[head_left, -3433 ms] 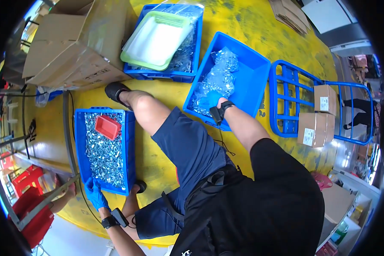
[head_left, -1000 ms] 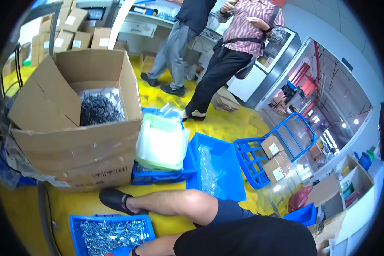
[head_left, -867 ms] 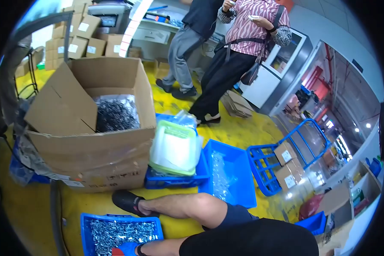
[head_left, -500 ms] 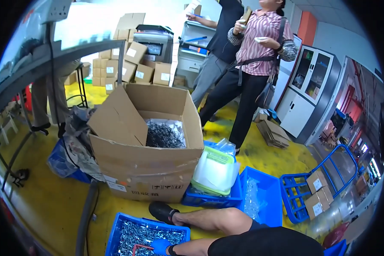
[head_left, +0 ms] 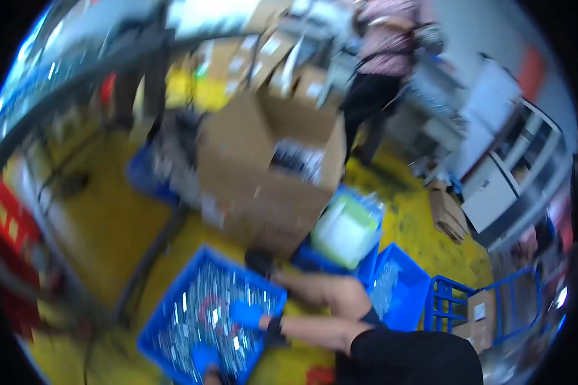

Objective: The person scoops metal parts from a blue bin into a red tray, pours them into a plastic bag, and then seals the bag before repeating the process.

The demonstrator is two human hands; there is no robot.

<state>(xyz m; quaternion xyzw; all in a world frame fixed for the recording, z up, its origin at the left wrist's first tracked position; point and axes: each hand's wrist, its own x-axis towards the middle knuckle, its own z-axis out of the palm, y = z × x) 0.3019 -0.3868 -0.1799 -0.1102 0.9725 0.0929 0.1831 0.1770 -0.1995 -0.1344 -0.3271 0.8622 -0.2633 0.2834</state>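
Note:
A blue bin (head_left: 173, 285) full of small shiny metal pieces (head_left: 202, 321) stands on the floor in front of me. My right hand (head_left: 247, 314), in a blue glove, reaches over the pieces from the right. Close beside its fingers is a thin red bent thing (head_left: 207, 308), smeared by motion; I cannot make out whether the hand grips it. My left hand (head_left: 205, 357), also blue-gloved, is at the bin's near side, low over the pieces. Blur hides how the fingers of both hands are set.
Beyond the bin stands a large open cardboard box (head_left: 263, 202) with dark items inside. To its right are a lidded green container (head_left: 347, 231), a blue tub (head_left: 408, 289) and a blue trolley (head_left: 514, 301) carrying cartons. A person (head_left: 385, 58) stands behind. My leg (head_left: 327, 290) extends beside the bin.
The view has swung and tilted, so the bin shows more fully. My left hand has come into sight at the bin. My right hand remains over the metal pieces near the red thing.

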